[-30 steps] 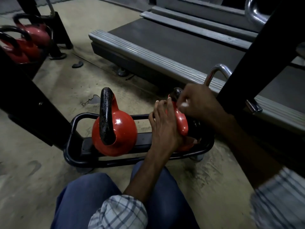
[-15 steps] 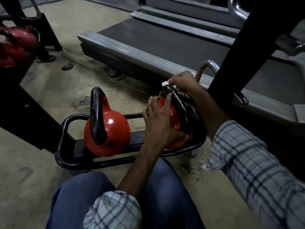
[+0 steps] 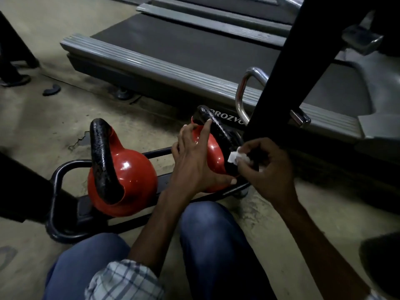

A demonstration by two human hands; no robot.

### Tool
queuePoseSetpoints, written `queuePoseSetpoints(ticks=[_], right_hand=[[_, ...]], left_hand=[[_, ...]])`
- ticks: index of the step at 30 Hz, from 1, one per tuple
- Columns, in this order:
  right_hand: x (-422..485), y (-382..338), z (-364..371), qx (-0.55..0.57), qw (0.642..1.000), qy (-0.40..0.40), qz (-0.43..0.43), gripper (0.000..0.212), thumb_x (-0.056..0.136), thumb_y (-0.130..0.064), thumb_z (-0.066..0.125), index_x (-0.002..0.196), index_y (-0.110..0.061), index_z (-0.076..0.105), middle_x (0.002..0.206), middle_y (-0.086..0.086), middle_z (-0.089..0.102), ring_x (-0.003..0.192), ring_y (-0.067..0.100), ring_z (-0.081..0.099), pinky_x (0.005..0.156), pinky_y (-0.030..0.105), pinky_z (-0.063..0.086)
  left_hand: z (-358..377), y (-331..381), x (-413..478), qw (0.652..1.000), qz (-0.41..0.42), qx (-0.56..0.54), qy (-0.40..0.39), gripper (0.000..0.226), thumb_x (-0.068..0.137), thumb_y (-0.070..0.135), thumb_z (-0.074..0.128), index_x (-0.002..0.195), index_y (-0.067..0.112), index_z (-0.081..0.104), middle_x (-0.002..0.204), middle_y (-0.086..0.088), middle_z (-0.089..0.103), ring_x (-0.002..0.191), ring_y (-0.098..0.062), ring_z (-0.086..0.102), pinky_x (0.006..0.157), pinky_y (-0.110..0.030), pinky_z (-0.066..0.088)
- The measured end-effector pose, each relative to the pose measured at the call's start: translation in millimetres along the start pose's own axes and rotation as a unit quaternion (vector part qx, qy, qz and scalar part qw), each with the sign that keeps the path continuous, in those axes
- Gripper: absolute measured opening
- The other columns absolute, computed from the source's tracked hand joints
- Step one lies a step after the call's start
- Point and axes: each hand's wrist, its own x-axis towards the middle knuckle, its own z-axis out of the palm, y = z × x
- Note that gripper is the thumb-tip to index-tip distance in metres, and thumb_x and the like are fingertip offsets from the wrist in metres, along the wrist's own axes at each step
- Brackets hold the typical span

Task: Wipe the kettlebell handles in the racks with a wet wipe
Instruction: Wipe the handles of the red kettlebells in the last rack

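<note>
Two red kettlebells with black handles sit in a low black rack [image 3: 56, 176] on the floor. The left kettlebell [image 3: 129, 176] stands untouched. My left hand [image 3: 192, 163] grips the red body of the right kettlebell [image 3: 213, 152], fingers spread over it and the index fingertip touching the handle [image 3: 218, 128]. My right hand [image 3: 268, 167] pinches a crumpled white wet wipe [image 3: 237, 158] against the near, lower end of that handle. The kettlebell's right side is hidden behind my right hand.
A treadmill deck [image 3: 173, 68] runs along the far side of the rack. A black upright post [image 3: 287, 68] with a chrome bar [image 3: 243, 94] stands just right of the kettlebell. My blue-trousered knees [image 3: 207, 245] are below the rack. Bare concrete floor lies to the left.
My right hand slid with the wipe from the top far end of the handle down to its near lower end. My left hand kept its hold on the kettlebell body.
</note>
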Motion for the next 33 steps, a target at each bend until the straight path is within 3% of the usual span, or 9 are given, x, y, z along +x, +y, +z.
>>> queuePoseSetpoints(ticks=[8, 13, 16, 21, 23, 27, 31, 33], right_hand=[[-3.3, 19.4, 11.8, 0.130, 0.981, 0.092, 0.111, 0.020, 0.084, 0.007, 0.073, 0.089, -0.012, 0.070, 0.096, 0.003, 0.077, 0.089, 0.014, 0.074, 0.075, 0.020, 0.055], [-0.7, 8.8, 1.9, 0.083, 0.974, 0.169, 0.128, 0.012, 0.083, 0.006, 0.074, 0.093, -0.001, 0.072, 0.094, 0.000, 0.078, 0.091, 0.010, 0.075, 0.078, 0.021, 0.056], [1.6, -10.1, -23.4, 0.036, 0.965, 0.228, 0.128, 0.012, 0.084, 0.005, 0.072, 0.094, -0.002, 0.074, 0.097, 0.000, 0.077, 0.093, 0.010, 0.074, 0.082, 0.023, 0.058], [7.2, -68.7, -99.1, 0.010, 0.941, 0.300, 0.156, 0.012, 0.087, 0.006, 0.069, 0.091, -0.005, 0.072, 0.092, 0.002, 0.076, 0.084, 0.009, 0.073, 0.073, 0.022, 0.057], [8.4, -100.8, -140.4, 0.012, 0.926, 0.334, 0.174, 0.013, 0.086, 0.005, 0.068, 0.091, -0.007, 0.072, 0.090, 0.002, 0.076, 0.081, 0.007, 0.072, 0.073, 0.020, 0.055], [2.4, -183.4, -225.1, -0.022, 0.899, 0.399, 0.179, 0.013, 0.083, 0.001, 0.072, 0.088, -0.010, 0.073, 0.088, 0.002, 0.076, 0.078, 0.008, 0.072, 0.070, 0.021, 0.053], [-5.4, -284.6, -305.5, -0.058, 0.869, 0.460, 0.175, 0.013, 0.081, 0.004, 0.071, 0.087, -0.007, 0.072, 0.087, 0.002, 0.076, 0.075, 0.006, 0.070, 0.069, 0.021, 0.053], [-9.8, -342.3, -343.0, -0.068, 0.853, 0.489, 0.170, 0.011, 0.081, 0.002, 0.072, 0.087, -0.008, 0.073, 0.086, 0.001, 0.076, 0.076, 0.009, 0.071, 0.071, 0.023, 0.054]], left_hand=[[6.2, -3.5, -1.0, 0.998, 0.001, -0.037, 0.046, 0.119, 0.061, 0.066, 0.082, 0.156, 0.035, 0.018, 0.155, -0.005, 0.015, 0.146, -0.028, 0.015, 0.119, -0.054, 0.019], [-1.4, 12.3, 1.3, 0.997, 0.005, -0.042, 0.066, 0.108, 0.063, 0.065, 0.080, 0.151, 0.029, 0.030, 0.155, -0.002, 0.019, 0.148, -0.018, 0.015, 0.116, -0.040, 0.005], [-13.0, 43.9, 1.8, 0.998, 0.020, -0.028, 0.045, 0.102, 0.063, 0.058, 0.082, 0.148, 0.029, 0.034, 0.153, -0.002, 0.026, 0.144, -0.017, 0.022, 0.113, -0.038, 0.007], [-48.9, 130.4, 15.3, 0.994, 0.093, -0.049, -0.026, 0.097, 0.066, 0.045, 0.088, 0.147, 0.018, 0.042, 0.150, -0.011, 0.036, 0.138, -0.020, 0.028, 0.110, -0.034, 0.019], [-68.7, 174.4, 21.1, 0.988, 0.130, -0.072, -0.040, 0.092, 0.071, 0.052, 0.080, 0.148, 0.016, 0.043, 0.148, -0.012, 0.040, 0.137, -0.024, 0.034, 0.112, -0.036, 0.026], [-113.1, 272.3, 33.8, 0.973, 0.191, -0.091, -0.092, 0.091, 0.075, 0.059, 0.071, 0.149, 0.016, 0.042, 0.146, -0.011, 0.045, 0.137, -0.032, 0.041, 0.110, -0.052, 0.038], [-173.8, 377.9, 41.8, 0.946, 0.260, -0.133, -0.142, 0.084, 0.074, 0.051, 0.079, 0.144, 0.017, 0.046, 0.135, -0.008, 0.046, 0.128, -0.021, 0.045, 0.110, -0.029, 0.036], [-208.1, 431.0, 45.4, 0.938, 0.286, -0.128, -0.145, 0.083, 0.070, 0.058, 0.076, 0.141, 0.023, 0.049, 0.134, -0.004, 0.048, 0.128, -0.020, 0.047, 0.108, -0.038, 0.038]])
